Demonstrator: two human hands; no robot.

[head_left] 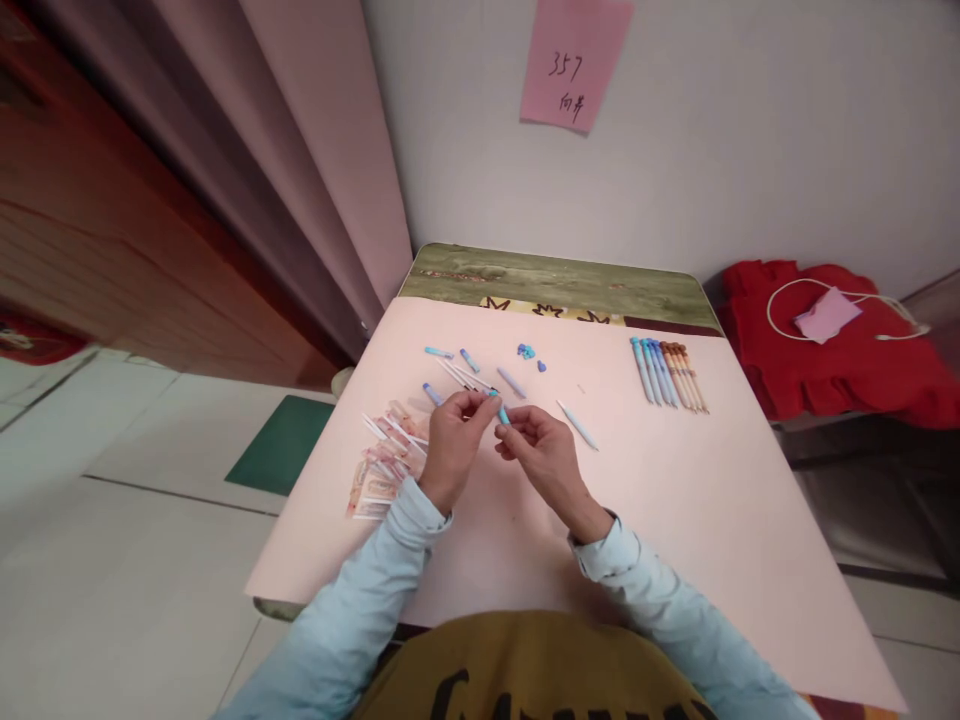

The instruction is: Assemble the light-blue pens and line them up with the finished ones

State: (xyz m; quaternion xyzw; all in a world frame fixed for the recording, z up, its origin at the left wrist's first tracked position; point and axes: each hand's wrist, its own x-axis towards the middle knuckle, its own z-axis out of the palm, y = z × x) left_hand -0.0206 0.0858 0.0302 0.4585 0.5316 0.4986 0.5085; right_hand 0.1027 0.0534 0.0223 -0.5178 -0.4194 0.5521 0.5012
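Between my two hands is a short turquoise pen barrel [503, 413], held above the middle of the table. The fingertips of my left hand [455, 437] are closed on its upper end and partly cover it. My right hand [550, 458] pinches the lower end between thumb and fingers. Just beyond them lie white refills [456, 374] and a lavender barrel [512, 382]. Blue barrel pieces [469, 361] are scattered to the left. Small blue caps or toppers [526, 351] form a little pile farther back. A pale blue pen [577, 425] without a topper rests right of my hands.
Finished-looking pens [660, 372], blue and brown, lie in a row at the right. Clear printed packets with white sticks [386, 460] are heaped at the left. Pale paper [675, 520] covers the table. A red-covered seat [847, 350] with a white cable stands beyond the right edge.
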